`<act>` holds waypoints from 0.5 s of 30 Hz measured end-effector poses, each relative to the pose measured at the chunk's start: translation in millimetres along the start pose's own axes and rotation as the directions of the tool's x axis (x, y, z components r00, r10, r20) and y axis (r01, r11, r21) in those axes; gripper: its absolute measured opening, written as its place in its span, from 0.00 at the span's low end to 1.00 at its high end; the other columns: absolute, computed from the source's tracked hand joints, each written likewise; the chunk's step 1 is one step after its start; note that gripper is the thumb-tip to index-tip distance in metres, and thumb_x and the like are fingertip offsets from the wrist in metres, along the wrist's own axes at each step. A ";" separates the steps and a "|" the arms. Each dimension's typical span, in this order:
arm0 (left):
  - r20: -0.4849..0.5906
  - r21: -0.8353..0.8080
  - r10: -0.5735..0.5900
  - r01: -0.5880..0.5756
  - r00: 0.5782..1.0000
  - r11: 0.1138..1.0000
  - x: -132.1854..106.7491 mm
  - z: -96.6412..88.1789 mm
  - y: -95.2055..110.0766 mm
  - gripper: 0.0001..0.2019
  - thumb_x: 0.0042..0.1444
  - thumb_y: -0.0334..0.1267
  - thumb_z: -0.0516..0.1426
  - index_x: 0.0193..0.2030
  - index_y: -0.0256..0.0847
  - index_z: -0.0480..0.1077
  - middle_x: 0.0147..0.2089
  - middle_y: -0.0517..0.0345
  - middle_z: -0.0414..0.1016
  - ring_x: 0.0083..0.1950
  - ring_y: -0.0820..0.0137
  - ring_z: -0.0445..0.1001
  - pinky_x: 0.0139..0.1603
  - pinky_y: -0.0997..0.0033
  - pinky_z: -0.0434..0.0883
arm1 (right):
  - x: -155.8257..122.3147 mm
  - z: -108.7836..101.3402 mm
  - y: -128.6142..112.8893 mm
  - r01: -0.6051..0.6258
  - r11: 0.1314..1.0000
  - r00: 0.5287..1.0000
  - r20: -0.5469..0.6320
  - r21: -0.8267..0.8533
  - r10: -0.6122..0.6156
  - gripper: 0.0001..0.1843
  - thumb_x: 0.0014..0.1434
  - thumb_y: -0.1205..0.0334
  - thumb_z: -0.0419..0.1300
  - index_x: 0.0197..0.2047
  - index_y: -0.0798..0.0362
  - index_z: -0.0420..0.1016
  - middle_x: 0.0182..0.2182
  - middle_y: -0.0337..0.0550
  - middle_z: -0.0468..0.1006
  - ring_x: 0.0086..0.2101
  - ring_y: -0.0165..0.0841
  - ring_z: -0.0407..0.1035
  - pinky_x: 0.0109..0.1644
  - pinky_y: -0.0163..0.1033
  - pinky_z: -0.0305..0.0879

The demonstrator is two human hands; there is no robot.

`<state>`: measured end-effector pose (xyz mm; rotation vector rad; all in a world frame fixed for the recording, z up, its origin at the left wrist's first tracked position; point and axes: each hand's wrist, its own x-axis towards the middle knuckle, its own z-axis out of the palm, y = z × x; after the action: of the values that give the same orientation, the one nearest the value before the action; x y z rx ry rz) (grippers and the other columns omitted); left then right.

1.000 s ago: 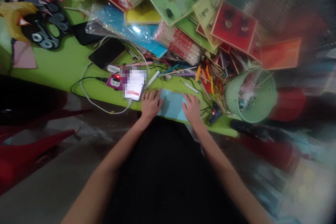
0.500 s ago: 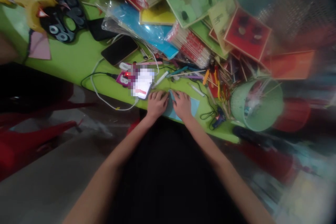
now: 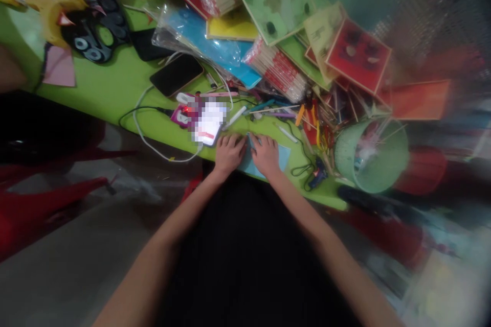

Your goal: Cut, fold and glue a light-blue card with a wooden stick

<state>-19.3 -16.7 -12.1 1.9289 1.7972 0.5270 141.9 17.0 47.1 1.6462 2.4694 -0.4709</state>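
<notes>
A sheet of light blue paper (image 3: 284, 156) lies at the front edge of the green table, partly covered by my hands. My left hand (image 3: 230, 152) is closed at the paper's left side, fingers curled and thumb turned inward. Close beside it, my right hand (image 3: 265, 153) bears down on the paper with bent fingers, its thumb and index finger near the upper left edge. The fingertips of both hands meet at that edge, and the exact grip is partly hidden. Just left of my hands rests a lit phone (image 3: 209, 130) with a white cable plugged in.
A dark phone (image 3: 176, 75), a purple power strip (image 3: 180, 116) and a white marker (image 3: 235, 117) lie behind. To the right are a glue gun (image 3: 317, 173) and a green basket (image 3: 372, 156). Bundled sticks (image 3: 278, 69) and coloured boards (image 3: 358, 56) pile up at the back.
The view has shifted slightly. Both hands stay at the blue paper in nearly the same pose, with only tiny finger movement.
</notes>
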 end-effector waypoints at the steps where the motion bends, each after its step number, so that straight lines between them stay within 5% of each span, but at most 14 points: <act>1: -0.001 0.002 0.001 -0.001 1.000 1.000 -0.1 0.0 0.1 0.20 0.71 0.45 0.50 0.64 0.51 0.76 0.62 0.46 0.76 0.60 0.53 0.71 0.64 0.47 0.62 | -1.9 -0.3 1.5 0.003 1.000 1.000 -0.006 0.009 -0.002 0.30 0.70 0.60 0.55 0.73 0.51 0.64 0.62 0.56 0.73 0.57 0.49 0.62 0.62 0.52 0.56; 15: 0.037 0.052 0.024 -0.026 0.999 0.998 1.0 -0.6 2.8 0.26 0.71 0.52 0.49 0.74 0.55 0.64 0.64 0.43 0.72 0.62 0.48 0.67 0.67 0.43 0.58 | -52.7 1.4 49.9 -0.194 0.981 0.980 -0.032 -0.003 0.194 0.29 0.70 0.60 0.54 0.72 0.56 0.66 0.62 0.56 0.73 0.57 0.48 0.63 0.63 0.52 0.56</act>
<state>-17.2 -15.8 -10.0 1.9852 1.7835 0.4549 208.3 -11.9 51.6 1.8819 2.2966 -0.4140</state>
